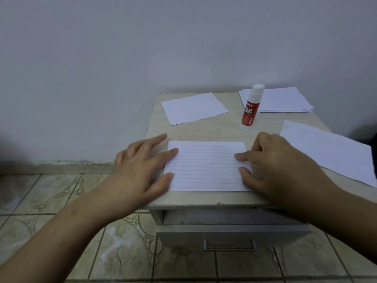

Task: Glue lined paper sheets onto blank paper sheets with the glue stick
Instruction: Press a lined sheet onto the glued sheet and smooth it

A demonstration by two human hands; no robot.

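Note:
A lined paper sheet (206, 166) lies flat near the front edge of a small cabinet top (204, 129). My left hand (142, 166) rests with straight fingers on the sheet's left edge. My right hand (279, 162) presses its fingertips on the right edge; its other fingers are bent. A capped red and white glue stick (251, 108) stands upright behind the sheet, untouched. A single sheet (193, 108) lies at the back left. A stack of sheets (283, 100) sits at the back right. More sheets (330, 151) hang over the right edge.
The cabinet is small, with a drawer (230, 231) slightly pulled out below the front edge. A plain wall stands right behind it. Patterned floor tiles (61, 201) surround it on the left and in front.

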